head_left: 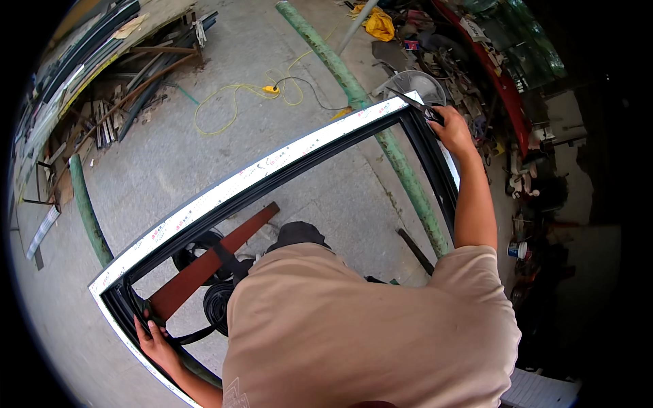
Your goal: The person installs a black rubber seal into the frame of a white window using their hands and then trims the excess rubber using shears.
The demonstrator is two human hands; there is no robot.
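A large rectangular window or door frame (262,170), black inside with white printed film on its face, lies tilted around my body. At its near left corner my left hand (158,345) has its fingers closed on a black rubber strip (194,336) against the inner edge. That strip runs from the hand toward a black coil (216,306) inside the opening. Over the far right corner, my right hand (451,130) grips the dark handles of a pair of scissors (413,102). The blades point up and left, across the white film.
Green pipes (408,177) support the frame, with another green pipe (87,207) at left. A reddish-brown board (218,262) crosses the opening. Yellow cord (235,102) lies on the concrete floor. A rack of long profiles (102,61) stands far left; a fan (418,85) and clutter stand right.
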